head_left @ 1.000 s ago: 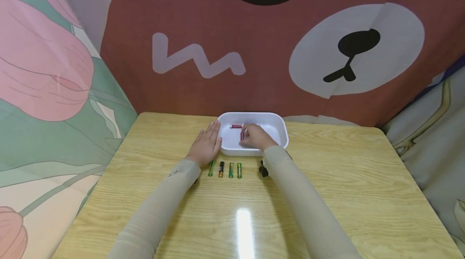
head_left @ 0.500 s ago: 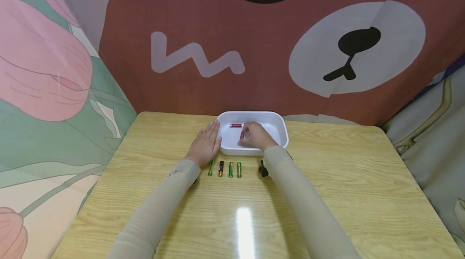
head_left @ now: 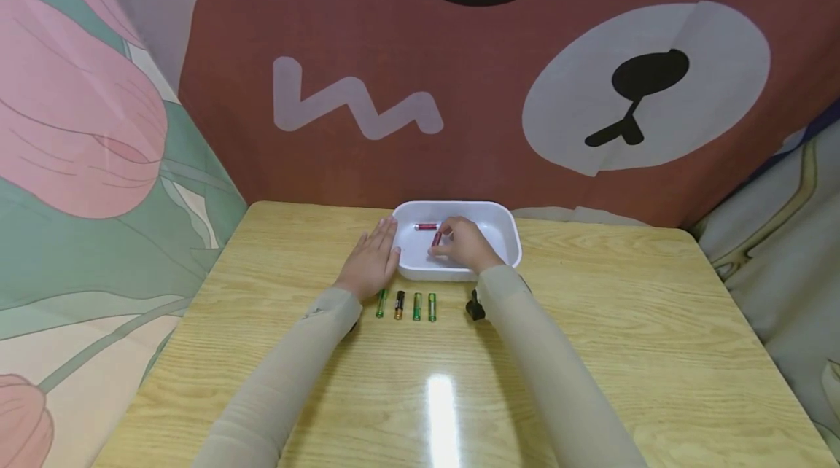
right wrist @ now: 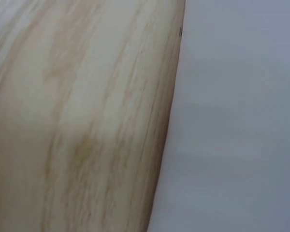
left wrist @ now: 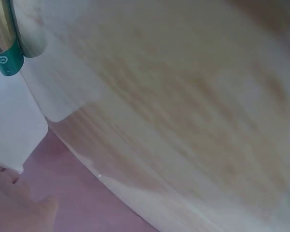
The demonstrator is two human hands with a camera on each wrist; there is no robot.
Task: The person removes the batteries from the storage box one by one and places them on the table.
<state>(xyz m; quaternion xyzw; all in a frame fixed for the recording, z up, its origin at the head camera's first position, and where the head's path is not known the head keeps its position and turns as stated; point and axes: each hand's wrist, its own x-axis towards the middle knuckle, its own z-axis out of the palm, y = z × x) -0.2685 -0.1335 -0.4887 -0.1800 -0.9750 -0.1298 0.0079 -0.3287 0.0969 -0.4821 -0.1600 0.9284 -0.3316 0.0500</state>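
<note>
A white plastic tray [head_left: 505,242] stands near the back edge of the table. Inside it, my right hand [head_left: 467,243] pinches a red battery [head_left: 436,238] between thumb and fingers. Another red battery [head_left: 425,227] lies crosswise in the tray, just beyond those fingers. My left hand [head_left: 369,264] rests flat with straight fingers along the tray's left side. In the left wrist view, part of the left hand [left wrist: 19,203] shows beside the white tray wall [left wrist: 14,121]. The right wrist view holds only the tray's outer wall [right wrist: 232,121] and table; the right hand is hidden there.
In front of the tray, a row of batteries lies on the wooden table [head_left: 623,322]: a green one [head_left: 380,304], a black and copper one [head_left: 399,305] and two more green ones, the rightmost battery [head_left: 432,307] among them. A printed cloth [head_left: 485,162] hangs right behind the table.
The red battery in my right hand has tilted and shifted slightly, its near end lifting a little toward the back. My left hand and the row of batteries stay in place.
</note>
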